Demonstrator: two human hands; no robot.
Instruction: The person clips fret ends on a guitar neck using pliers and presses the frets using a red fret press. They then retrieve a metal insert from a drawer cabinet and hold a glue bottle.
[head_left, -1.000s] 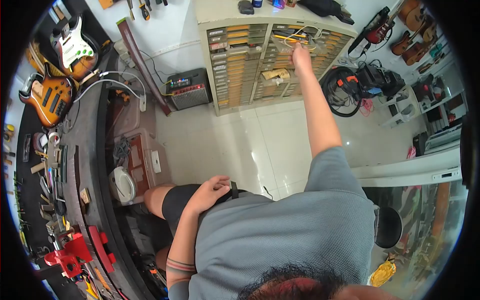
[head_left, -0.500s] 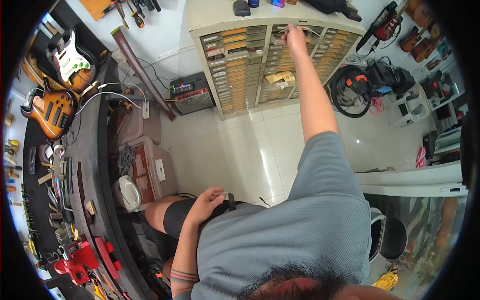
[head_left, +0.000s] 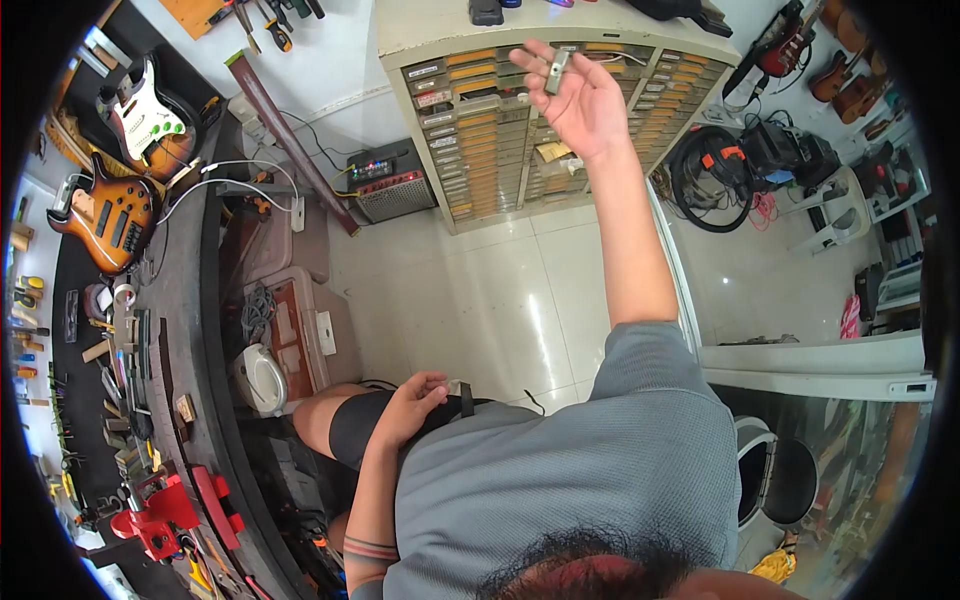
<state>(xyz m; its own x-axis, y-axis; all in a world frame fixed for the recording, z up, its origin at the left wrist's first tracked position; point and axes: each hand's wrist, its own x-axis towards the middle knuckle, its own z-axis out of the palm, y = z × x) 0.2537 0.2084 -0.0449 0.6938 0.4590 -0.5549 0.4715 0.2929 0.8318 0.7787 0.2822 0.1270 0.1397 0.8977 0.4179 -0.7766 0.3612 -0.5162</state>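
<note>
My right hand (head_left: 585, 105) is raised in front of the drawer cabinet (head_left: 470, 150), palm up. A small metal block (head_left: 557, 72) with a hole in it lies across its fingers, held near the thumb. Behind that hand is a top drawer with pale cable in it. My left hand (head_left: 412, 408) rests by my waist with its fingers loosely curled and apart, holding nothing that I can see.
A workbench (head_left: 190, 330) with a red vise (head_left: 160, 515) and tools runs along the left. Two guitars (head_left: 105, 215) lie at its far end. An amplifier (head_left: 395, 185) stands beside the cabinet. A coiled hose (head_left: 712, 180) is at the right.
My right hand has drawn back from the top drawer and turned palm up, now with the metal block in it. My left hand has barely moved.
</note>
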